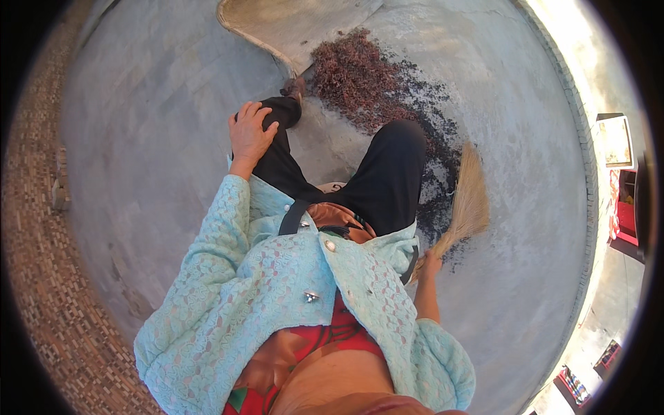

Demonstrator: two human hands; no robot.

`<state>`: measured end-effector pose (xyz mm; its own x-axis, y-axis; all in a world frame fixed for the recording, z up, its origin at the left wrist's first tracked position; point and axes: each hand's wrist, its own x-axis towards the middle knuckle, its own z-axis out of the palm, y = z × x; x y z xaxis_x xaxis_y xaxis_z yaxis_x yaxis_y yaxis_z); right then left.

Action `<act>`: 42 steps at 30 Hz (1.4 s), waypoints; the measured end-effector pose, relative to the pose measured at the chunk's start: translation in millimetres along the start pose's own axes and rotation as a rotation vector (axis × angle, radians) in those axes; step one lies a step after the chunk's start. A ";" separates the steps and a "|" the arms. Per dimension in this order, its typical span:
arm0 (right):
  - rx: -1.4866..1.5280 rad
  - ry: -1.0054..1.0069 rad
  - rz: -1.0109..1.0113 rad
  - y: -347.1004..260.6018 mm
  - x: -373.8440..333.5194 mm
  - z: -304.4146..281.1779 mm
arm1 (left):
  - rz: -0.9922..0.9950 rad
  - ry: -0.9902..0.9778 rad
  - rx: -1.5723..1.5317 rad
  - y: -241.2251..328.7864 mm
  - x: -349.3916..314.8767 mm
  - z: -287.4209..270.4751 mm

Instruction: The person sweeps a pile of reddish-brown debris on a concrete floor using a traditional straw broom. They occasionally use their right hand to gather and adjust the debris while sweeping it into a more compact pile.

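My left hand (250, 131) lies on my bent left knee, its fingers spread and nothing in it. Low at my right side, my right hand (430, 265) is closed round the handle of a straw broom (469, 197). The broom's pale bristles fan out away from me over the grey floor. Beside them runs a scatter of small black bits (437, 187), which look like seeds or berries. Farther off lies a heap of reddish-brown dried plant stuff (354, 76), mixed with dark bits at its right edge. I cannot make out its exact kind.
A woven winnowing tray (304, 31) with a curved rim rests on the floor beyond my left foot (293, 88), beside the heap. Concrete floor (152, 138) spreads around me. A brick-patterned surface (48, 277) curves along the left. Red and white items (624, 207) stand beyond the right edge.
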<state>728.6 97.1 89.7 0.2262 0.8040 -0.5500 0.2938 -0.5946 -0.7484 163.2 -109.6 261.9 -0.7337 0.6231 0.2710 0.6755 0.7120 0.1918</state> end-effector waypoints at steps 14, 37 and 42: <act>-0.228 -0.315 0.212 42.8 -9.7 -4.0 | 0.159 -0.082 -0.032 32.2 24.5 -44.0; -0.917 -0.897 -0.482 -319.9 90.8 344.0 | 0.435 -0.711 -0.340 68.6 76.1 51.6; -1.502 -1.025 -1.241 -299.4 37.2 498.5 | 0.498 -0.690 -0.311 66.7 85.1 32.4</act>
<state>186.0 308.9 108.6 -0.8683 0.0993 -0.4861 0.2699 0.9167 -0.2948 143.4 1.4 267.2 -0.1644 0.9626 -0.2153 0.8427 0.2505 0.4766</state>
